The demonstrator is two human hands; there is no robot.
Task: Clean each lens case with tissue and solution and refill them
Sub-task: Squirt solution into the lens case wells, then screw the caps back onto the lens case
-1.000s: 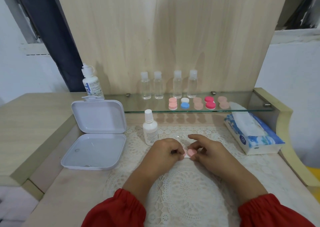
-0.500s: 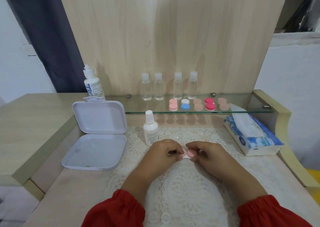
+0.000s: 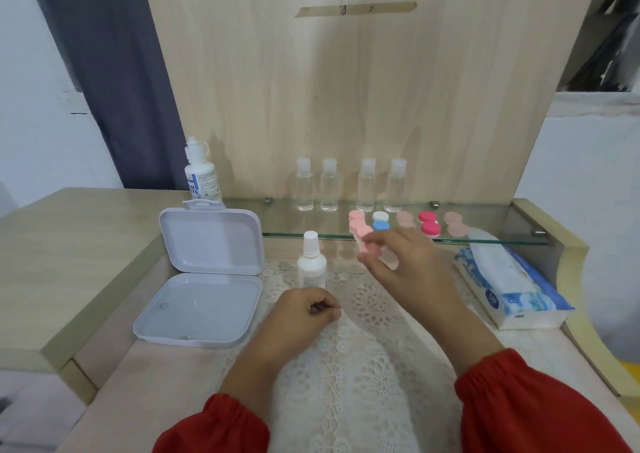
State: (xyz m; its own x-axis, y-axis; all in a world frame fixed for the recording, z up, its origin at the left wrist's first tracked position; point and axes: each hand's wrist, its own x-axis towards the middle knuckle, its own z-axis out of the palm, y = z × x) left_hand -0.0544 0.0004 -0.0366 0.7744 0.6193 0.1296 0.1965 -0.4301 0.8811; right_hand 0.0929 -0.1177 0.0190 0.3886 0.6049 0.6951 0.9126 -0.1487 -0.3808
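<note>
Your right hand is pinching the pink lens case at centre frame, just below the glass shelf; your left hand is resting curled and empty on the tabletop. Looks like shelving it; next, pick another case.

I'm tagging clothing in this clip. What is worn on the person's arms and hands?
Both arms wear red long sleeves, each gathered into an elastic cuff at the wrist. The left hand and right hand are bare: no gloves, and no rings, watch or bracelet show in this view.
</note>
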